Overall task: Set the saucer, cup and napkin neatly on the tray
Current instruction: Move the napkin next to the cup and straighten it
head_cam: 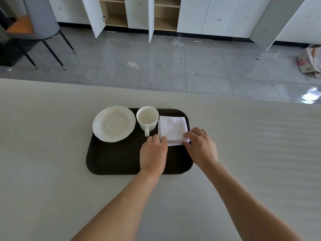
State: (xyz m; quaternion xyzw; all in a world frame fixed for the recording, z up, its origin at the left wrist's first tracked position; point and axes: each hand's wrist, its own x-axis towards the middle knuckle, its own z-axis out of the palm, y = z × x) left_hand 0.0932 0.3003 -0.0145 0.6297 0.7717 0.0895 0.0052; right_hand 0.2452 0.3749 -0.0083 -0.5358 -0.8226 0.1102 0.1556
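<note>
A dark brown tray (118, 159) lies on the pale table. A white scalloped saucer (113, 123) rests on the tray's far left corner, overhanging its edge a little. Beside it stands an empty white cup (147, 118), upright, handle pointing toward me. A folded white napkin (172, 129) lies flat at the tray's far right. My left hand (153, 153) has its fingertips on the napkin's near left corner. My right hand (201, 146) pinches the napkin's near right corner between thumb and fingers.
The pale table (52, 153) stretches wide on both sides of the tray. Beyond its far edge lie a grey tiled floor, a chair (40, 28) at the left and white cabinets (156, 14) with open doors.
</note>
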